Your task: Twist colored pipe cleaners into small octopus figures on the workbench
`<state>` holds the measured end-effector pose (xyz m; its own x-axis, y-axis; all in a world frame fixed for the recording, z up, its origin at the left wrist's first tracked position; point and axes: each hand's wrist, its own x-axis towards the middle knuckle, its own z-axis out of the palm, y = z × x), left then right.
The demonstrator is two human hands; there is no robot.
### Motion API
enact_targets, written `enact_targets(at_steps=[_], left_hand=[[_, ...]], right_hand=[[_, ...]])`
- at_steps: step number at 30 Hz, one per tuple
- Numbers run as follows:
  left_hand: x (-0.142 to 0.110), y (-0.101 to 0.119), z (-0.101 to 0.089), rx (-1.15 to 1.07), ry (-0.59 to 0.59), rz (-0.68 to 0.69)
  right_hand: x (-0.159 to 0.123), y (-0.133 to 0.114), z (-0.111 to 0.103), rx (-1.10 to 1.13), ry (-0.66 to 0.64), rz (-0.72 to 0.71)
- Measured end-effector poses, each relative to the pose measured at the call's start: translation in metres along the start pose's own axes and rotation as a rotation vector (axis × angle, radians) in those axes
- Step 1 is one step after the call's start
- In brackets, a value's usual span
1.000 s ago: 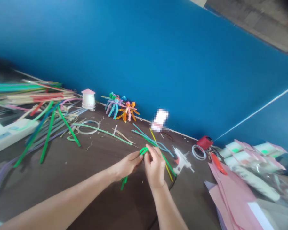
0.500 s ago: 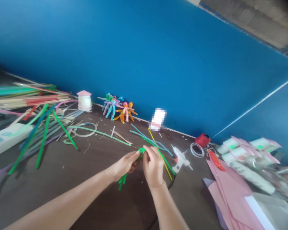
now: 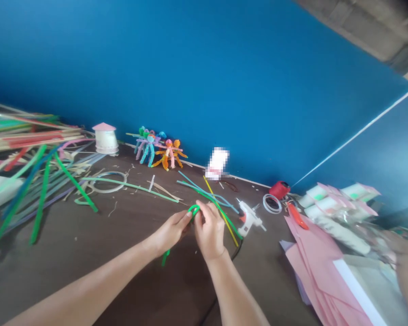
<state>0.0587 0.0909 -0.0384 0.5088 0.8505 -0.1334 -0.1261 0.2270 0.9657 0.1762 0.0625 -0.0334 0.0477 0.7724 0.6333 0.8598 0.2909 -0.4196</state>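
Both my hands meet over the middle of the dark brown table (image 3: 122, 235). My left hand (image 3: 168, 233) and my right hand (image 3: 209, 231) pinch a green pipe cleaner (image 3: 192, 209) bent into a loop between their fingertips. Its loose ends stick out below my left hand. Just beyond my fingers lie loose green, blue and yellow pipe cleaners (image 3: 214, 199). A white glue gun (image 3: 248, 217) lies close to the right of my right hand.
A heap of coloured pipe cleaners (image 3: 30, 154) covers the left. Small pipe-cleaner figures (image 3: 159, 151) and a white cup with a pink lid (image 3: 105, 138) stand by the blue wall. Pink paper sheets (image 3: 319, 271), packets, a red spool (image 3: 279, 190) and white rings lie right.
My hands stay pinched on the green loop and keep working it. The view has swung a little, shifting everything left and down; a blurred shape has entered at the far right edge.
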Motion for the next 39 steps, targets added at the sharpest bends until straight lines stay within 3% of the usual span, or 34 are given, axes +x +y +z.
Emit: enact_targets(at_steps=[5, 12, 22, 39], left_hand=[[0.0, -0.003, 0.001, 0.069, 0.028, 0.058], [-0.003, 0.006, 0.004, -0.004, -0.005, -0.053], [-0.001, 0.002, -0.001, -0.126, -0.095, -0.085], [0.005, -0.006, -0.006, -0.019, -0.106, 0.054]], right_hand=[[0.0, -0.003, 0.0, -0.015, -0.03, 0.009], [0.0, 0.003, 0.004, -0.037, 0.01, -0.008], [0.0, 0.005, 0.004, -0.03, 0.033, 0.008], [-0.001, 0.003, 0.003, -0.042, 0.066, -0.051]])
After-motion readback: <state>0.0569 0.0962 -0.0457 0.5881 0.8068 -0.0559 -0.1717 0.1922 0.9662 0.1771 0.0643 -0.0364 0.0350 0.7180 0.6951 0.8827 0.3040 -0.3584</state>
